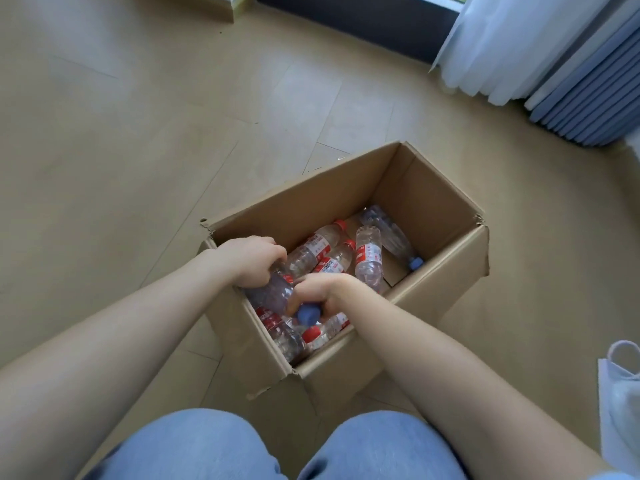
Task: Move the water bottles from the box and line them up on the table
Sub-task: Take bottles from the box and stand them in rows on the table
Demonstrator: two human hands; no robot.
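**Both hands on a bottle inside the box**

The person sat over a brown cardboard box (346,202) standing open on the floor. The left hand (249,261) was curled round the body of a clear plastic water bottle with a blue cap (273,294). The right hand (323,292) gripped what looked like the same bottle at its neck. It lay in the box's near corner, on top of several clear bottles with red caps and red labels (322,242).

I took this for the pick-up step, with nothing lined up in sight. The next move called for lifting clear of the box walls and turning toward a table, which was not in view.

The pale wood-look floor (138,133) ran to a white curtain (502,46) on the right.
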